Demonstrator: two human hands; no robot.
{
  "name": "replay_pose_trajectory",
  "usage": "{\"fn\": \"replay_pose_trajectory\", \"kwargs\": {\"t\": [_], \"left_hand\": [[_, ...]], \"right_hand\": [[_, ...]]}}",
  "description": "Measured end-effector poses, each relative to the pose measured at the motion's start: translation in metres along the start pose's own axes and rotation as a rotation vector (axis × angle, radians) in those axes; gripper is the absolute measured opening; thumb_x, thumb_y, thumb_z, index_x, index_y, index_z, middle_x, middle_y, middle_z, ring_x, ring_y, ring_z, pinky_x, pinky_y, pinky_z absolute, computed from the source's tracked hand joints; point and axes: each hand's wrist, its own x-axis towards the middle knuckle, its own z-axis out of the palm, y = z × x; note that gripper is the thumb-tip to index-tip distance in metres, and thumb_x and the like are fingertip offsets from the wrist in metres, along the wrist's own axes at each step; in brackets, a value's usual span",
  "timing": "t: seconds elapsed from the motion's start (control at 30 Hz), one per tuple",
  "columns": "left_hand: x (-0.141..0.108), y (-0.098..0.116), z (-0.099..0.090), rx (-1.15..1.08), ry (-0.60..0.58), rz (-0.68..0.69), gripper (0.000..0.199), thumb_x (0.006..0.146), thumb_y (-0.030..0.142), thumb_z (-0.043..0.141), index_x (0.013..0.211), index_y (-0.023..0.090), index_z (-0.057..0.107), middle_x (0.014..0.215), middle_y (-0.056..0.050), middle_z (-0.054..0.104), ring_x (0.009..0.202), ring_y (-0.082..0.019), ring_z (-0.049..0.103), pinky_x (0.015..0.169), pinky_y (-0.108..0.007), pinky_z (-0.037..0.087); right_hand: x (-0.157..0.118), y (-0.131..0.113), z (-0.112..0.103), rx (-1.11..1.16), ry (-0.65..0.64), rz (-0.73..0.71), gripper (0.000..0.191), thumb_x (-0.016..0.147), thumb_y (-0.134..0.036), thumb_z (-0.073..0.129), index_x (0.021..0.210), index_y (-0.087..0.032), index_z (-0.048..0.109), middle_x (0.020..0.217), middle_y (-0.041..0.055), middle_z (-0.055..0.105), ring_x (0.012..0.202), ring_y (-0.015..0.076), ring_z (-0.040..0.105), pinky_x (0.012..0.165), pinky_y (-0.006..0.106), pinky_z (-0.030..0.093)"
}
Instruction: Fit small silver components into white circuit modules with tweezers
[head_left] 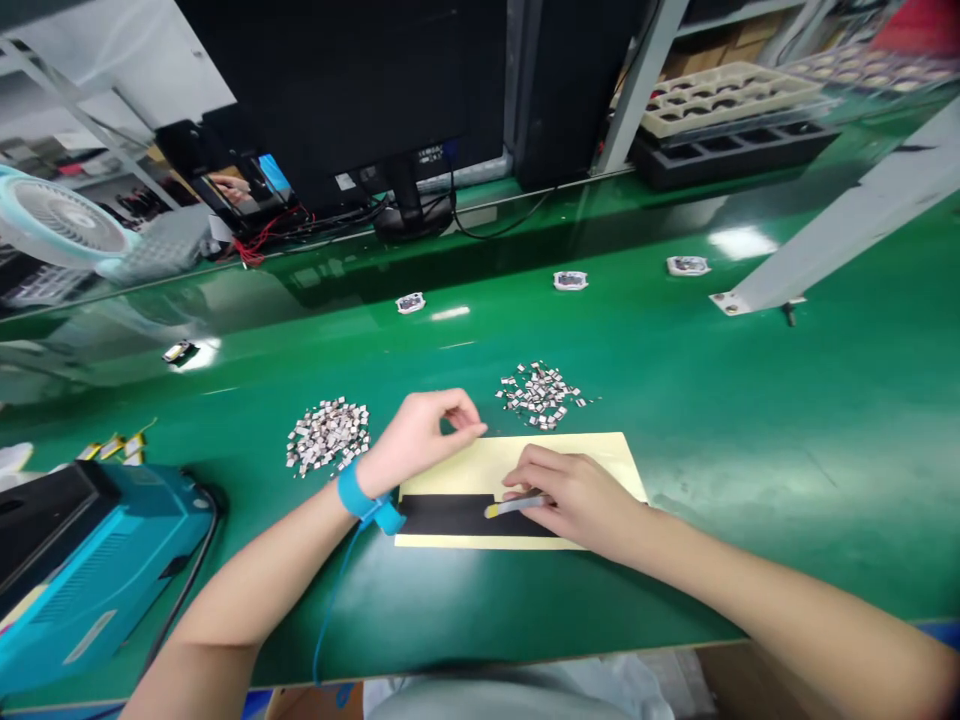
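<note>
My left hand [427, 432], with a blue wrist strap [360, 500] on it, hovers over the upper left edge of a pale yellow sheet [611, 458]. Its thumb and fingers are curled close together; whatever they might hold is too small to tell. In my right hand [574, 490] is a slim tool with a yellow tip [517, 504], pointing left over the black strip [450, 515] on the sheet. A pile of small silvery pieces [330, 435] lies left of my left hand. Beyond the sheet sits a second, looser pile [541, 395].
A blue device [112, 570] with a black cable stands at the left. Small white-framed parts [570, 281] lie spaced along the back of the green table [750, 400]. A slanted metal post [840, 215] meets the table at the right. Behind are a monitor [352, 90] and a fan [64, 220].
</note>
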Motion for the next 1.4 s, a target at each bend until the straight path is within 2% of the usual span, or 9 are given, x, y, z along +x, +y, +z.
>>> {"fn": "replay_pose_trajectory", "kwargs": {"t": [0.1, 0.2, 0.33, 0.5, 0.67, 0.97, 1.17, 1.3, 1.4], "left_hand": [[0.008, 0.002, 0.035, -0.283, 0.005, -0.006, 0.007, 0.068, 0.013, 0.057, 0.064, 0.013, 0.052, 0.068, -0.002, 0.058, 0.066, -0.011, 0.055, 0.064, -0.022, 0.046], [0.01, -0.003, 0.052, -0.421, 0.062, -0.021, 0.006, 0.067, 0.01, 0.058, 0.069, 0.013, 0.053, 0.07, -0.002, 0.057, 0.066, -0.01, 0.055, 0.064, -0.022, 0.047], [0.007, -0.014, 0.059, -0.459, 0.127, -0.045, 0.013, 0.072, 0.015, 0.055, 0.085, 0.013, 0.058, 0.08, -0.005, 0.058, 0.071, -0.01, 0.056, 0.069, -0.023, 0.047], [0.005, -0.02, 0.065, -0.496, 0.143, -0.064, 0.011, 0.074, 0.02, 0.055, 0.081, 0.013, 0.061, 0.081, -0.006, 0.059, 0.073, -0.012, 0.057, 0.069, -0.024, 0.048], [0.005, -0.02, 0.068, -0.534, 0.141, -0.066, 0.014, 0.075, 0.021, 0.054, 0.085, 0.015, 0.062, 0.078, -0.005, 0.06, 0.071, -0.012, 0.057, 0.069, -0.025, 0.048], [0.006, -0.016, 0.064, -0.659, 0.161, -0.17, 0.011, 0.07, 0.02, 0.06, 0.079, 0.013, 0.059, 0.072, -0.004, 0.063, 0.067, -0.011, 0.06, 0.065, -0.022, 0.049], [0.004, -0.015, 0.061, -0.737, 0.194, -0.186, 0.013, 0.069, 0.021, 0.061, 0.079, 0.014, 0.057, 0.071, -0.003, 0.065, 0.067, -0.012, 0.062, 0.065, -0.022, 0.051], [0.002, -0.015, 0.059, -0.764, 0.235, -0.155, 0.013, 0.067, 0.021, 0.064, 0.076, 0.014, 0.059, 0.068, -0.001, 0.065, 0.063, -0.011, 0.062, 0.062, -0.021, 0.051], [0.002, -0.016, 0.058, -0.763, 0.285, -0.151, 0.011, 0.068, 0.021, 0.063, 0.077, 0.015, 0.058, 0.066, 0.0, 0.063, 0.061, -0.009, 0.06, 0.06, -0.019, 0.049]], "right_hand": [[0.0, -0.001, 0.004, -0.11, -0.032, -0.011, 0.019, 0.074, -0.02, 0.056, 0.094, -0.017, 0.058, 0.085, 0.0038, 0.057, 0.063, 0.0134, 0.057, 0.057, 0.024, 0.044], [0.001, -0.005, 0.009, -0.251, -0.073, -0.043, 0.023, 0.074, -0.025, 0.058, 0.096, -0.017, 0.056, 0.084, 0.0032, 0.056, 0.067, 0.0147, 0.057, 0.056, 0.025, 0.044], [0.001, -0.013, 0.015, -0.389, -0.116, -0.044, 0.017, 0.073, -0.022, 0.058, 0.089, -0.016, 0.057, 0.08, 0.0038, 0.055, 0.06, 0.0152, 0.056, 0.047, 0.025, 0.041], [-0.003, -0.021, 0.022, -0.48, -0.11, -0.004, 0.02, 0.071, -0.003, 0.049, 0.088, -0.012, 0.056, 0.08, 0.007, 0.055, 0.053, 0.0172, 0.055, 0.041, 0.027, 0.037], [-0.005, -0.025, 0.025, -0.556, -0.096, -0.037, 0.018, 0.077, -0.005, 0.045, 0.088, -0.012, 0.056, 0.077, 0.0067, 0.054, 0.053, 0.0171, 0.054, 0.04, 0.027, 0.035], [0.002, -0.022, 0.019, -0.294, -0.08, 0.083, 0.014, 0.068, -0.009, 0.054, 0.081, -0.013, 0.055, 0.076, 0.0043, 0.057, 0.055, 0.0159, 0.056, 0.045, 0.025, 0.039], [0.005, -0.009, 0.005, -0.054, 0.039, 0.129, 0.014, 0.066, -0.005, 0.052, 0.074, -0.016, 0.052, 0.075, -0.0009, 0.057, 0.062, 0.0095, 0.055, 0.055, 0.018, 0.041], [0.007, 0.001, -0.007, 0.139, 0.229, 0.218, 0.003, 0.076, -0.015, 0.052, 0.072, -0.015, 0.052, 0.067, -0.0008, 0.051, 0.053, 0.0083, 0.048, 0.047, 0.019, 0.037], [0.005, 0.001, -0.005, 0.154, 0.197, 0.214, 0.009, 0.077, -0.024, 0.054, 0.077, -0.015, 0.057, 0.067, 0.0001, 0.052, 0.051, 0.0092, 0.047, 0.048, 0.021, 0.037]]}}
